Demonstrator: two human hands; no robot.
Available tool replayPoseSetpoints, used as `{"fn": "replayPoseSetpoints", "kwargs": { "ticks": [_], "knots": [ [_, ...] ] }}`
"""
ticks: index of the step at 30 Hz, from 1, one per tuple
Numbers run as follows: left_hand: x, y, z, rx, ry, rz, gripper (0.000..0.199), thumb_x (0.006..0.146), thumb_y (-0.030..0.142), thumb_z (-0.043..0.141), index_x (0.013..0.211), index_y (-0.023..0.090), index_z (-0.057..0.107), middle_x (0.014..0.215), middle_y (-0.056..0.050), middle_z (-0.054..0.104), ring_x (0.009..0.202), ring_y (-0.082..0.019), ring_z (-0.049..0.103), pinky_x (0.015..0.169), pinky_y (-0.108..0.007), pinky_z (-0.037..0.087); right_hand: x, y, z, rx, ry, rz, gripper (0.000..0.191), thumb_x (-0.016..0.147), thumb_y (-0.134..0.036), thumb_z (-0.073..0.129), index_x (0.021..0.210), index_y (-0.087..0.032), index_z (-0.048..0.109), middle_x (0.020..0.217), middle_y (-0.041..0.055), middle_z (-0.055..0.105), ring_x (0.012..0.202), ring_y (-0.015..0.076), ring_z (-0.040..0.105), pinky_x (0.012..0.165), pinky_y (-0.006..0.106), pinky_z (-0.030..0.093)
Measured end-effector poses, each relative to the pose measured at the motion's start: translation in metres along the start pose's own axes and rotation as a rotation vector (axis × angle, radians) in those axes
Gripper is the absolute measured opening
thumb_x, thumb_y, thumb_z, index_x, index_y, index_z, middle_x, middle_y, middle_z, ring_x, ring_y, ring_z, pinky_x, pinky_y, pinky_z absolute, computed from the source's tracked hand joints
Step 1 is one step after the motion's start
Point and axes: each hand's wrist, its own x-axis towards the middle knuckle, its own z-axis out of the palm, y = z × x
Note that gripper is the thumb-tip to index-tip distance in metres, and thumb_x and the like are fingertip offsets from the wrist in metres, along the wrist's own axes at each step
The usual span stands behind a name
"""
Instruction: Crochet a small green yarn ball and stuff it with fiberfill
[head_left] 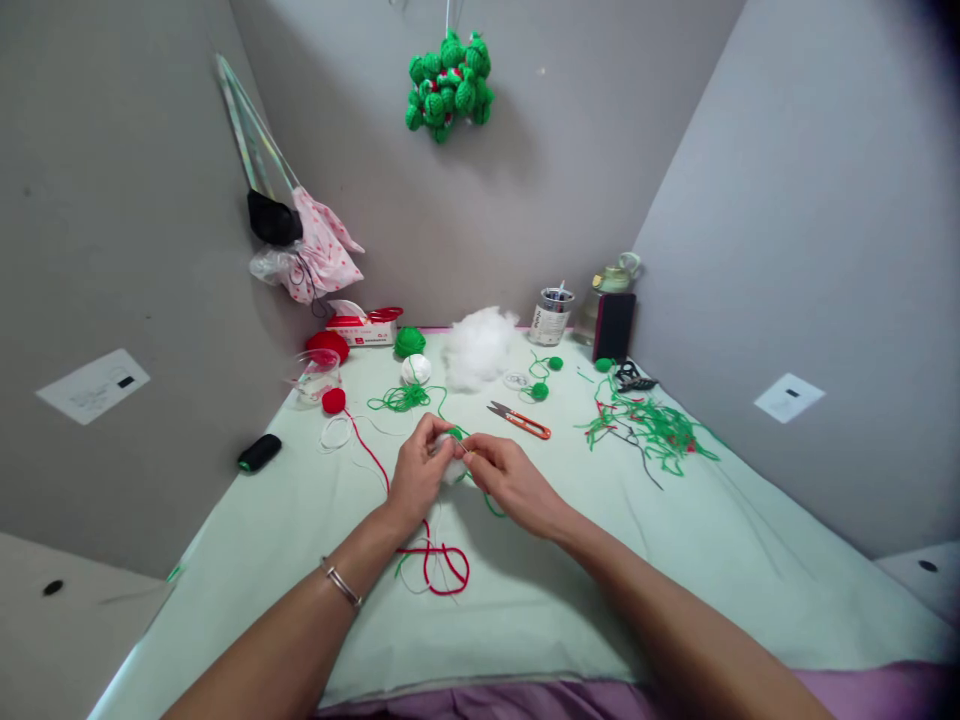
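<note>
Both hands meet over the middle of the table. My left hand [420,470] is closed, pinching a small green-and-white crochet piece [454,434], mostly covered by the fingers. White material shows beneath the fingertips; I cannot tell whether it is yarn or stuffing. My right hand [514,480] is closed around a thin needle-like tool [463,448] whose tip meets the piece; whether it is a hook or a needle is too small to tell. Green yarn hangs below the hands. Red yarn [447,592] lies looped on the table near my left wrist, with thin white strands.
Beyond the hands lie orange thread snips [529,422], fluffy white stuffing [481,350], a green yarn ball [409,342] and a red ball [334,401]. Green yarn scraps [660,430] spread at right, near an upright phone [613,327]. A clear plastic cup [318,378] stands left.
</note>
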Motion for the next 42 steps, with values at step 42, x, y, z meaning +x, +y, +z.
{"fn": "replayPoseSetpoints", "kwargs": {
  "ticks": [42],
  "knots": [
    [0.007,0.001,-0.023,0.101,0.224,0.196,0.014,0.094,0.036,0.065,0.102,0.025,0.061,0.080,0.002,0.062,0.068,-0.017,0.058,0.066,-0.028,0.049,0.000,-0.001,-0.045,0.155,-0.730,0.102,0.051,0.094,-0.052,0.070,0.123,-0.010,0.076,0.052,-0.0103,0.042,0.044,0.0067,0.034,0.046,0.020,0.030]
  ]
}}
